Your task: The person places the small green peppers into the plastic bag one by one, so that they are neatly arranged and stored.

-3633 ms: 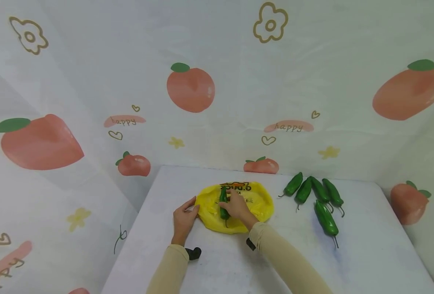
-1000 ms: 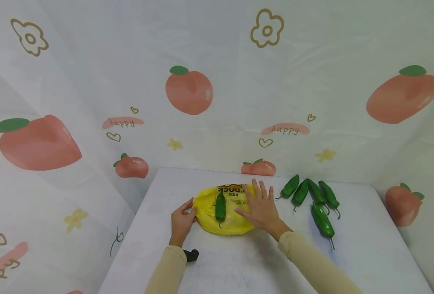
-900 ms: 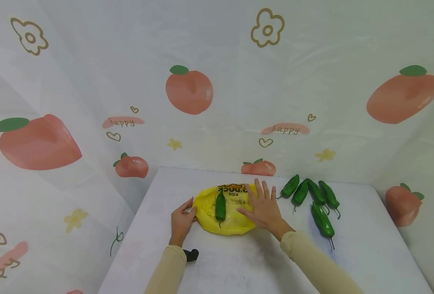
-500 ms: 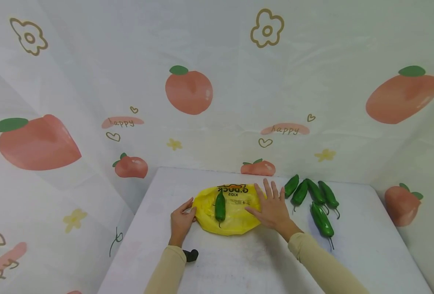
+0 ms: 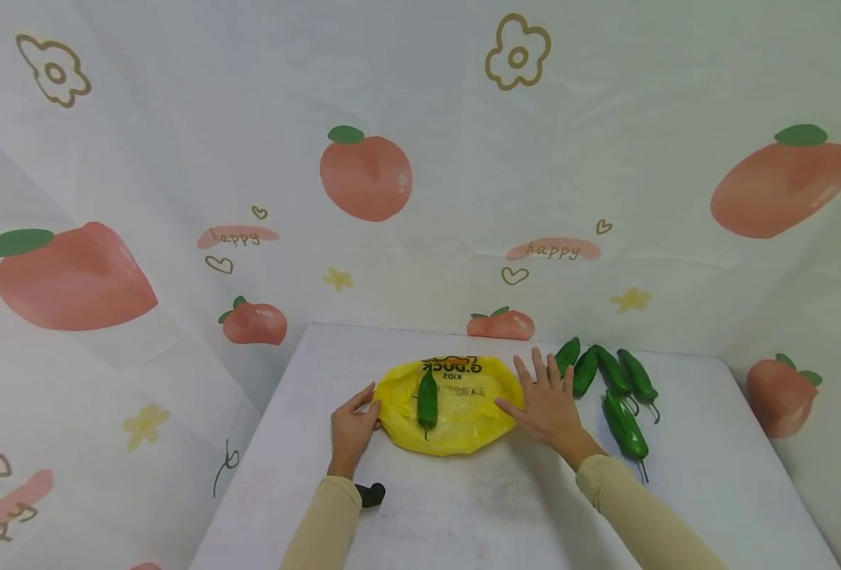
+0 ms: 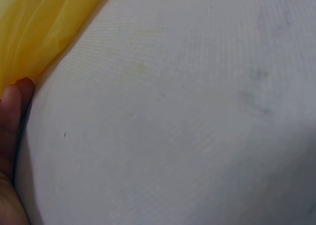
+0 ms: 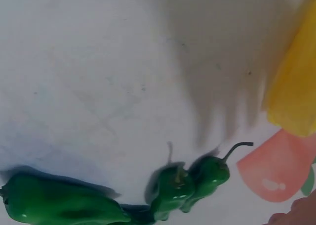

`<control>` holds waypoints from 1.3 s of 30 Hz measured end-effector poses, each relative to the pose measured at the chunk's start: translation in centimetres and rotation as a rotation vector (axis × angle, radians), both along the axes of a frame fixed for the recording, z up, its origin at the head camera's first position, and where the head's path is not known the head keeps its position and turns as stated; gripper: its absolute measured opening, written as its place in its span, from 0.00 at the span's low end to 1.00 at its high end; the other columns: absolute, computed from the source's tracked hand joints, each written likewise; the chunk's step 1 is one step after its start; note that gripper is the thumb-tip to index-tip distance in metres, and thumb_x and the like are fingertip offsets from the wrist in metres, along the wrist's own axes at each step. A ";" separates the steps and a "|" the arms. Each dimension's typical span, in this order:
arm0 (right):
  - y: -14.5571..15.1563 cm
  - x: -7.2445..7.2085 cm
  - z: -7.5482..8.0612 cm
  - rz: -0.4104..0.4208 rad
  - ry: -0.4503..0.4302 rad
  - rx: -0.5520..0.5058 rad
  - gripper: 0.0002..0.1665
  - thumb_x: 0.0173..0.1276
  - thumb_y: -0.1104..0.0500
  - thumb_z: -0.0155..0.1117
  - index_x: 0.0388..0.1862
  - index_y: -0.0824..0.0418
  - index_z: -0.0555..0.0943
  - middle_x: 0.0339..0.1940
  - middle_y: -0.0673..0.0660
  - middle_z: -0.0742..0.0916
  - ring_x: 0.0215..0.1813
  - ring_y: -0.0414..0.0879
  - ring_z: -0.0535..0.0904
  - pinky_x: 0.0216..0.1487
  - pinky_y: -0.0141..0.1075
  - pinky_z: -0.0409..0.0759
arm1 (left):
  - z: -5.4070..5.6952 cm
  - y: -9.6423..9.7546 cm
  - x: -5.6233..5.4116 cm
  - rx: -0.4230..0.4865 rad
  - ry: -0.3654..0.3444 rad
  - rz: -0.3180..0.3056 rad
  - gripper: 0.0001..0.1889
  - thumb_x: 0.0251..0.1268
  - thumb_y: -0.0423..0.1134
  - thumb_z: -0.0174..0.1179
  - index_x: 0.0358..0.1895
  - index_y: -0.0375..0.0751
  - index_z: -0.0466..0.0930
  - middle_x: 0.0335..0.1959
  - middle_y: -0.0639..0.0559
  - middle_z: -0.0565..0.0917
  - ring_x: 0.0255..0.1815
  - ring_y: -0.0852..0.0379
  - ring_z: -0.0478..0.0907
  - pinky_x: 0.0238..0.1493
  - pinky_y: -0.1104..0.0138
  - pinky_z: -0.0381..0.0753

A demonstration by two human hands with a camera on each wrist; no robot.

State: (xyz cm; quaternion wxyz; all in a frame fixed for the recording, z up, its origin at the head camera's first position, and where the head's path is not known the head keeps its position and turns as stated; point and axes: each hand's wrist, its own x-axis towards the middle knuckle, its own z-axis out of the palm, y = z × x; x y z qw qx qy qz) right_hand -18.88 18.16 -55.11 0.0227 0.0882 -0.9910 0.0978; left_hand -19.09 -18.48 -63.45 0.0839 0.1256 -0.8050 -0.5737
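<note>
A yellow plastic bag (image 5: 470, 427) with mirrored "G.DUCK KIDS" print lies spread out on the white table in the head view. On its left part rests a green pepper (image 5: 427, 402), stem toward me. My left hand (image 5: 352, 431) pinches the bag's left edge between thumb and fingers; in the left wrist view its fingertips (image 6: 24, 89) show at the yellow plastic. My right hand (image 5: 549, 408), fingers straight and spread, hovers at the bag's right edge, holding nothing. It partly covers the nearest of the loose peppers.
Several green peppers (image 5: 611, 370) lie in a group at the back right, with another pepper (image 5: 625, 427) in front of them. A white cloth backdrop (image 5: 449, 269) printed with peaches rises behind the table (image 5: 713, 459). A black wrist-camera piece (image 5: 372, 495) shows beside my left wrist.
My right hand let go of the pepper on the bag and moved right, fingers spread, uncovering the bag's right side. My left hand stayed at the left edge.
</note>
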 end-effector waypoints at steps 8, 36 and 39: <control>2.1 0.2 -0.6 -0.021 0.011 -0.025 0.56 0.69 0.24 0.52 0.84 0.57 0.55 0.84 0.70 0.53 0.83 0.74 0.45 0.77 0.76 0.41 | 0.1 0.0 0.1 -0.010 0.011 0.003 0.21 0.65 0.43 0.66 0.62 0.58 0.84 0.55 0.47 0.89 0.21 0.56 0.82 0.29 0.73 0.86; 7.9 2.4 -1.4 -0.142 -0.017 -0.081 0.60 0.68 0.24 0.54 0.83 0.62 0.54 0.82 0.76 0.52 0.79 0.79 0.45 0.73 0.79 0.42 | 0.2 0.1 0.3 -0.012 0.051 -0.003 0.21 0.66 0.39 0.66 0.62 0.55 0.84 0.54 0.44 0.88 0.19 0.60 0.80 0.27 0.74 0.85; 8.4 2.5 -1.5 -0.153 -0.022 -0.078 0.61 0.67 0.23 0.53 0.83 0.63 0.53 0.82 0.77 0.52 0.79 0.80 0.46 0.74 0.79 0.43 | 0.3 0.1 0.4 -0.009 0.058 -0.005 0.21 0.66 0.38 0.66 0.62 0.54 0.84 0.54 0.44 0.88 0.18 0.60 0.79 0.27 0.74 0.85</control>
